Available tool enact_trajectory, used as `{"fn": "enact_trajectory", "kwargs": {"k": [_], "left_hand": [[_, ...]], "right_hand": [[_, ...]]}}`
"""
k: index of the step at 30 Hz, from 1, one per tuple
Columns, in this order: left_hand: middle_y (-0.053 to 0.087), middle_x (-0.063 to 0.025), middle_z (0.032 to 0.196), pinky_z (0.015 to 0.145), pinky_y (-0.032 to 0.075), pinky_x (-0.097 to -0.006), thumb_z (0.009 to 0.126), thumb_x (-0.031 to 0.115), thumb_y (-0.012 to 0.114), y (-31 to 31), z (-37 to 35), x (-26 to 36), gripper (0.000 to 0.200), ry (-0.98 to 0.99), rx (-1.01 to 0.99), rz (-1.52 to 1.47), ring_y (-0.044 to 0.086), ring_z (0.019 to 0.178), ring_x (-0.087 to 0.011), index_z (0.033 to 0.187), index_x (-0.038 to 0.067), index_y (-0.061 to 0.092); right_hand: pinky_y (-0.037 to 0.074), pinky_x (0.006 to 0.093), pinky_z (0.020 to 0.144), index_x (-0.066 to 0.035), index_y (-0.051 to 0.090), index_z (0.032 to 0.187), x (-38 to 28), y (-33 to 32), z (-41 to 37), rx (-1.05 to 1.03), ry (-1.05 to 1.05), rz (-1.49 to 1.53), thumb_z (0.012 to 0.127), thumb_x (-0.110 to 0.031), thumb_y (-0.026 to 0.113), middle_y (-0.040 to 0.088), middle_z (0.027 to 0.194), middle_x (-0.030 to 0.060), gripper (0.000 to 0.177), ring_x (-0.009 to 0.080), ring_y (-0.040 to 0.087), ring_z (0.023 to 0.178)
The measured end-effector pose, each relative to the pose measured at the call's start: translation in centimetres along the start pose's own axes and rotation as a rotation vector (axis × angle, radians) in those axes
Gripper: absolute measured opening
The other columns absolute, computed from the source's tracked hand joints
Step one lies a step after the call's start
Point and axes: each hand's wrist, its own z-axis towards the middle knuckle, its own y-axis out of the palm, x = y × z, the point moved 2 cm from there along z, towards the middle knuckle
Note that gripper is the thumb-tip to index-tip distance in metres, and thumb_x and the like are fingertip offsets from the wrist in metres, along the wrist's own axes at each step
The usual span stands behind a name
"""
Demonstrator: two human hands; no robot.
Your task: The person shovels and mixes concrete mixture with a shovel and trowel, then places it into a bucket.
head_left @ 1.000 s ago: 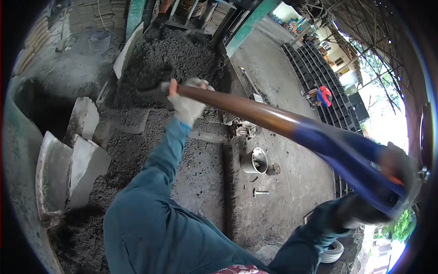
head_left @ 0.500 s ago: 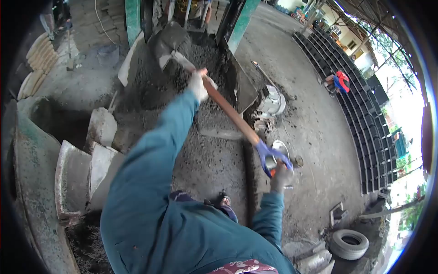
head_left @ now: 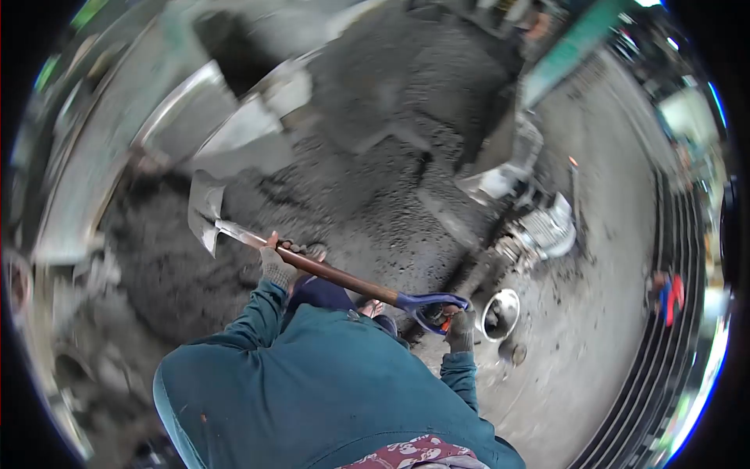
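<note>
I hold a shovel (head_left: pixel 344 277) across the front of my body. Gloved in grey knit, my left hand (head_left: pixel 279 264) wraps the brown shaft close to the metal socket. My right hand (head_left: pixel 461 327), also gloved, is closed on the blue D-shaped grip (head_left: pixel 426 306). The shovel's metal blade (head_left: pixel 205 209) points left, above dark loose material (head_left: pixel 183 273) on the ground. No load shows clearly on the blade, which is seen at a slant. A larger heap of dark grey mix (head_left: pixel 437 78) lies farther ahead.
Curved metal plates (head_left: pixel 242 137) stand ahead-left, beside a large pale-green rim (head_left: pixel 101 164). To the right are a grey motor (head_left: pixel 547 230) and a white bucket (head_left: pixel 500 315). A green post (head_left: pixel 574 51) rises ahead. A person in red (head_left: pixel 673 299) is by dark racks (head_left: pixel 656 391) at far right.
The shovel has swung from the heap ahead to the left and back toward my body. My left arm has drawn in from its outstretched reach. The view has turned left and down.
</note>
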Motion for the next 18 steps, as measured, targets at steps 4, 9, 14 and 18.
{"fn": "enact_trajectory", "kwargs": {"k": [4, 9, 14, 18], "left_hand": [[0.058, -0.0084, 0.069, 0.060, 0.051, -0.0490, 0.087, 0.019, 0.069, -10.0, -3.8, 0.4, 0.016, 0.144, 0.413, 0.034, 0.057, 0.061, -0.0274, 0.081, 0.010, 0.057], [0.061, -0.0106, 0.085, 0.072, 0.053, -0.0453, 0.096, 0.030, 0.049, -17.2, -5.8, 0.6, 0.026, 0.222, 0.107, 0.018, 0.060, 0.076, -0.0272, 0.091, 0.007, 0.060], [0.066, -0.0095, 0.087, 0.078, 0.054, -0.0471, 0.094, 0.030, 0.055, -17.2, -11.6, 0.1, 0.022, -0.391, -0.663, -0.535, 0.064, 0.080, -0.0254, 0.093, 0.009, 0.061], [0.064, -0.0112, 0.090, 0.078, 0.056, -0.0509, 0.094, 0.040, 0.060, -16.7, -23.5, 1.4, 0.039, -0.212, -0.633, -0.352, 0.067, 0.079, -0.0269, 0.117, 0.008, 0.057]], "right_hand": [[0.057, 0.0306, 0.058, -0.001, 0.061, 0.107, -7.8, 8.5, -2.0, -0.665, 0.001, -0.295, 0.077, -0.013, 0.078, 0.067, 0.082, 0.0091, 0.036, 0.0183, 0.065, 0.062], [0.054, 0.0369, 0.089, 0.003, 0.057, 0.124, -6.3, 20.7, -5.9, -1.215, 0.076, -0.126, 0.098, -0.050, 0.052, 0.068, 0.108, 0.0158, 0.058, 0.0217, 0.067, 0.098], [0.053, 0.0412, 0.091, -0.003, 0.057, 0.124, 8.9, 28.2, -9.7, -1.102, 1.277, -0.212, 0.098, -0.051, 0.052, 0.066, 0.113, 0.0146, 0.055, 0.0241, 0.065, 0.097], [0.056, 0.0370, 0.078, -0.008, 0.061, 0.101, 19.8, 30.9, -12.0, -0.901, 0.936, -0.147, 0.088, -0.043, 0.061, 0.065, 0.091, 0.0067, 0.038, 0.0196, 0.063, 0.081]]}}
